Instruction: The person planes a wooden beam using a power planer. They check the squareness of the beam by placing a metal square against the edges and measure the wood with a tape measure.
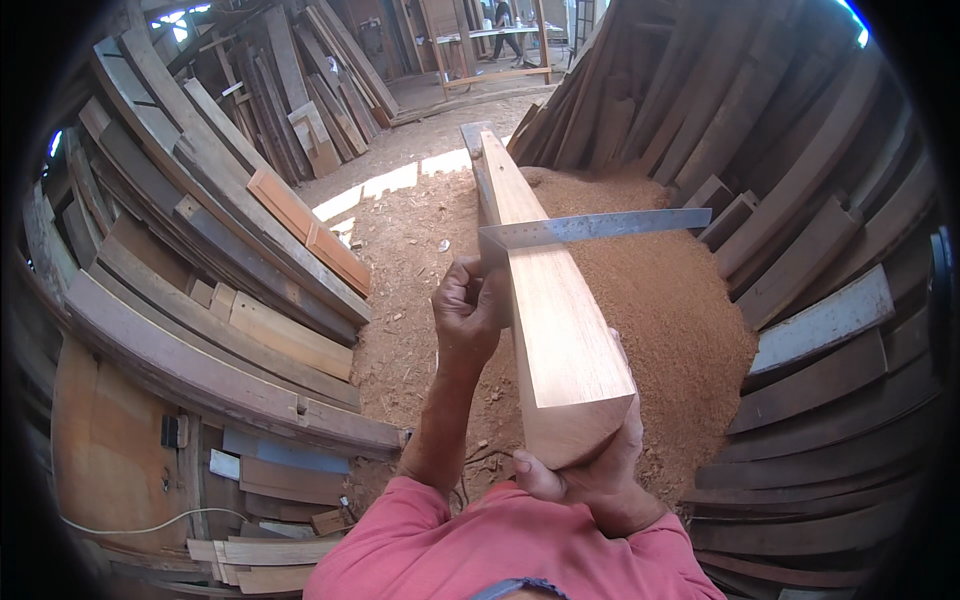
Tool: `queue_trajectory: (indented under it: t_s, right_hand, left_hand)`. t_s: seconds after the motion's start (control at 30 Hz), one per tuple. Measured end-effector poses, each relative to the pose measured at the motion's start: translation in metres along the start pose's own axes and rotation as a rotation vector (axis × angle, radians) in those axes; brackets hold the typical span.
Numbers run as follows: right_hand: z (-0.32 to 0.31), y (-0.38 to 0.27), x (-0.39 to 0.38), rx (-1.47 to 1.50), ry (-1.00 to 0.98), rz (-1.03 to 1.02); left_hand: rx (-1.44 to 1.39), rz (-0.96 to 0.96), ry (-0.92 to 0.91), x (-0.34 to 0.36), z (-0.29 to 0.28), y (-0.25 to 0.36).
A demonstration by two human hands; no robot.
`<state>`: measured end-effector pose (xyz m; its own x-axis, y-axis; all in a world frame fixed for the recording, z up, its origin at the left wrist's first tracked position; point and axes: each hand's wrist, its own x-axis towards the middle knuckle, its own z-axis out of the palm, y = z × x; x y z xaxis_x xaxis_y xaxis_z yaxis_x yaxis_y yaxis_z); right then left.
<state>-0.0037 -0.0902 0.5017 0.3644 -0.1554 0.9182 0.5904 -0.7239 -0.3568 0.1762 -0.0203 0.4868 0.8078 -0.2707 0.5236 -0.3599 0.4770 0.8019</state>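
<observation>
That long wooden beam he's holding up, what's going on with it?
A person in a red shirt holds a long squared wooden beam that points away from them over a heap of sawdust. The right hand cups the near end from below. The left hand grips the beam's left side and presses a metal try square against it, blade lying flat across the top face. Stacks of planks lean all around.

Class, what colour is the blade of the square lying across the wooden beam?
Silvery grey metal square, seen best in the head view, across the pale reddish-brown beam.
</observation>
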Motion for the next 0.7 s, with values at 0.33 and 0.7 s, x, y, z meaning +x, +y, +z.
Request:
queue_trajectory:
  t_s: [0.33, 0.7]
  right_hand:
    - [-0.004, -0.004, -0.005, -0.006, -0.019, 0.017]
    - [-0.032, -0.002, -0.020, -0.023, -0.033, 0.153]
  left_hand:
    - [0.060, -0.059, -0.015, 0.000, -0.001, -0.001]
    - [-0.126, 0.065, 0.558, 0.001, -0.057, 0.006]
